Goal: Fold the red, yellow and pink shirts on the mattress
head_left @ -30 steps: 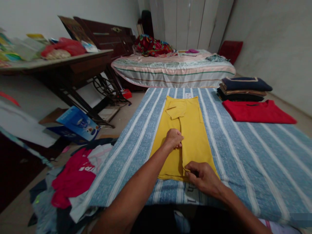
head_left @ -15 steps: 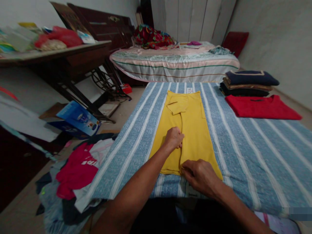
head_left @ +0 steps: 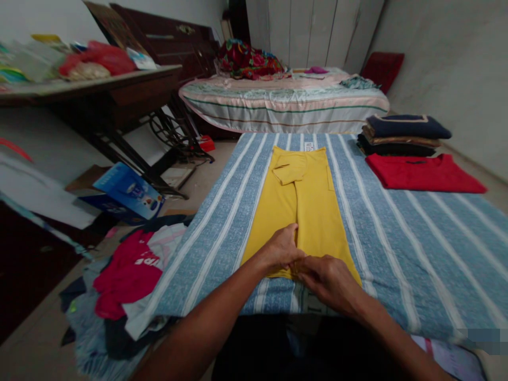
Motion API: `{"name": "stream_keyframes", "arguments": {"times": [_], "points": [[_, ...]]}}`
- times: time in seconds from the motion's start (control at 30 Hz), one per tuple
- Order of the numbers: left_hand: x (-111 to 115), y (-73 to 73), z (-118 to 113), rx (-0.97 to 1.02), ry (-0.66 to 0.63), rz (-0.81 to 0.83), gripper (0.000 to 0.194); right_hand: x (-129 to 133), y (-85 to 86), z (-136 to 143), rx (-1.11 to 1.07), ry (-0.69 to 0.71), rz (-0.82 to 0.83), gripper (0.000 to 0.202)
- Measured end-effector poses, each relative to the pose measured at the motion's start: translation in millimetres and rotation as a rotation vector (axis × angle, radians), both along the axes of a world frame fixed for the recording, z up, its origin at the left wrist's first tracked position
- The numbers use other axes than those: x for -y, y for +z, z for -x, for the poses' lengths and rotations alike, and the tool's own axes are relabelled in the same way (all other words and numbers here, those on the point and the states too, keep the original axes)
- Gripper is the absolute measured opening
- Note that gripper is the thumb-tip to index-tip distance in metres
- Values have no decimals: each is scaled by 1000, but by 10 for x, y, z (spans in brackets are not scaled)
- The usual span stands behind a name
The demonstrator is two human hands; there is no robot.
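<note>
A yellow shirt (head_left: pixel 305 206), folded into a long narrow strip, lies lengthwise on a blue and white striped sheet (head_left: pixel 397 243). My left hand (head_left: pixel 281 248) rests on the shirt's near end with its fingers pinching the hem. My right hand (head_left: pixel 327 279) meets it there and grips the same bottom edge at the middle fold. Both hands touch each other at the hem.
A flat red shirt (head_left: pixel 420 173) and a stack of folded dark clothes (head_left: pixel 402 135) sit at the sheet's far right. A heap of unfolded clothes (head_left: pixel 127 280) lies on the floor at left beside a blue box (head_left: pixel 129 191). A bed (head_left: pixel 283 103) and a sewing table (head_left: pixel 107 100) stand behind.
My left hand slid down the shirt's middle toward me and joined my right hand at the bottom hem. The right hand stayed at the hem.
</note>
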State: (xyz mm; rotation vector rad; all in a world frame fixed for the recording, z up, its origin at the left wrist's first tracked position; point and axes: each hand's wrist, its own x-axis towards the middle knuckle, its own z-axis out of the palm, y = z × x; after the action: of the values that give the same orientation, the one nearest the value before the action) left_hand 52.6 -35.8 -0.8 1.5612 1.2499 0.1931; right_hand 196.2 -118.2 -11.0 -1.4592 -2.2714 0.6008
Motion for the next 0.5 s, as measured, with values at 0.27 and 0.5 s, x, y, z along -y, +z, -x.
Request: {"name": "stream_keyframes", "arguments": {"times": [0.27,0.5], "points": [[129,-108,86,66,68,22,79,122,-138,-252,-137,-78,-295,16],[158,-102,113,-21,36,-49,72,296,-310,-262,-97,48,-349,10]]}}
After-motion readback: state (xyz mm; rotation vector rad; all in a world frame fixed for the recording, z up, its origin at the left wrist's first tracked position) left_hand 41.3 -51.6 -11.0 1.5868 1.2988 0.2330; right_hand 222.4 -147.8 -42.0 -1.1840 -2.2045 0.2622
